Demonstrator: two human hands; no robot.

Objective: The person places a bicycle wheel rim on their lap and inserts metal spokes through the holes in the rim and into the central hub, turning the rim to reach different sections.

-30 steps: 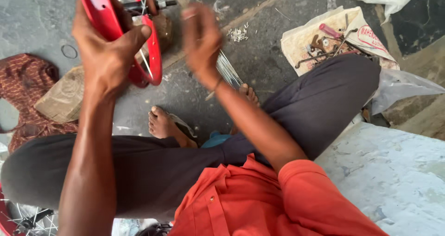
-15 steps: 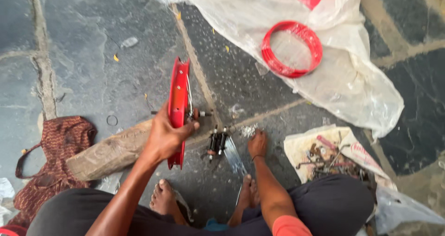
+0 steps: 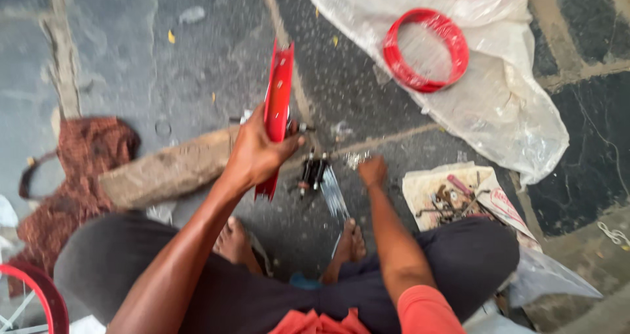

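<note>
Red wheel rim (image 3: 278, 104) stands on edge on the stone floor (image 3: 144, 58), long axis running away from the person, left hand (image 3: 257, 153) fingers clamped on it. Right hand (image 3: 373, 172) rests just beside, nearer the spokes (image 3: 333, 199), fingers curled; grip unclear.

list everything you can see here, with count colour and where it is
wheel rim: 1, red, upright on the floor, gripped by the left hand
second rim: 1, red, flat on the plastic sheet
plastic sheet: 1, clear white, upper right floor
wooden block: 1, brown, left of the upright rim
cloth bag: 1, reddish brown, far left
hub: 1, dark metal, floor centre
paper with small parts: 1, off-white, right
spoked wheel: 1, red, bottom left corner
left hand: gripping the upright rim
right hand: down at the floor beside the hub
</note>
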